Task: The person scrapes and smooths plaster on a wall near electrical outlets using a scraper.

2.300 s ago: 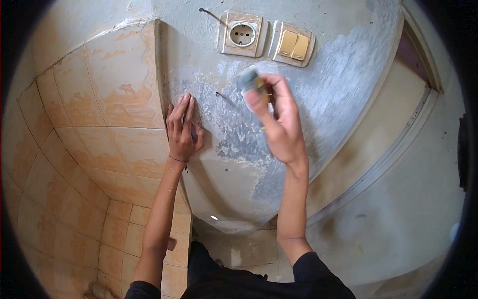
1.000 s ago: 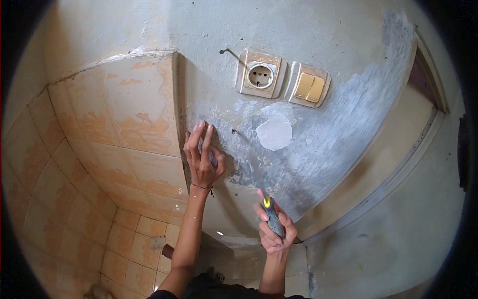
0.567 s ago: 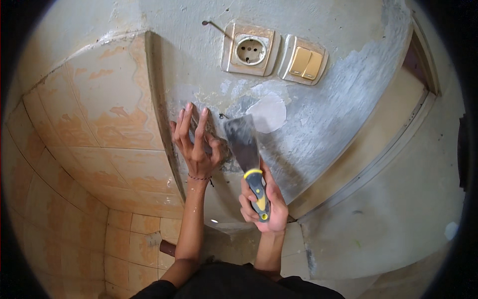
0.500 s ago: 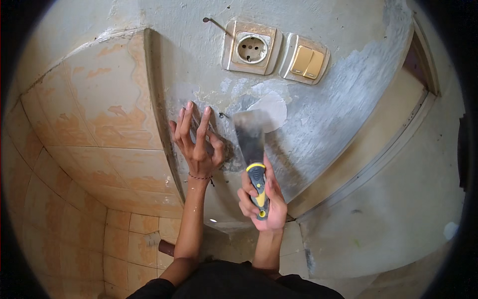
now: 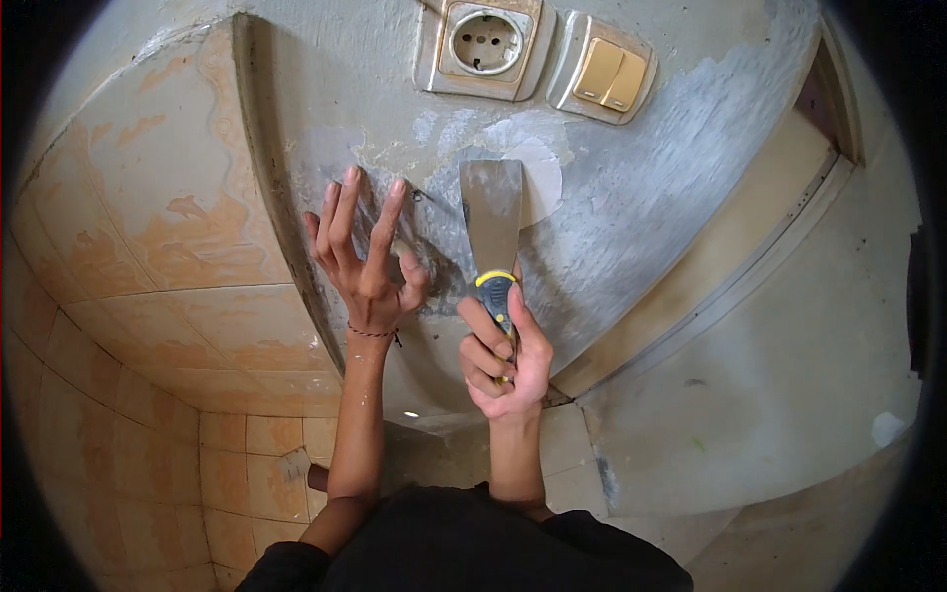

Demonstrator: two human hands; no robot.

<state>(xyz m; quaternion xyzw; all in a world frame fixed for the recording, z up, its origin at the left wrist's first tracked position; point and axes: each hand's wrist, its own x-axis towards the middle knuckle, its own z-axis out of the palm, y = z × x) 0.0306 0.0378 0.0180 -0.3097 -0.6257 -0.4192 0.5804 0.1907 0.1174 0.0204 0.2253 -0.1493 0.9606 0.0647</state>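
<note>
Metal scraper blade (image 5: 492, 212), rough wall (image 5: 641, 173), smooth ceramic tiles (image 5: 187, 237)

Seemingly a home interior: dolphin-motif tiles (image 5: 187, 232) (orange on cream), wall socket (image 5: 485, 42), light switch (image 5: 610, 74).

We find no readable text, label, brand, number or sign. On the double light switch (image 5: 597, 71), we note a small mark low on each rocker, too small to make out. On the handle of the scraper (image 5: 491, 212), partly covered by the right hand (image 5: 508, 363), we can read no lettering, nor any on the wall socket (image 5: 486, 42).
</note>
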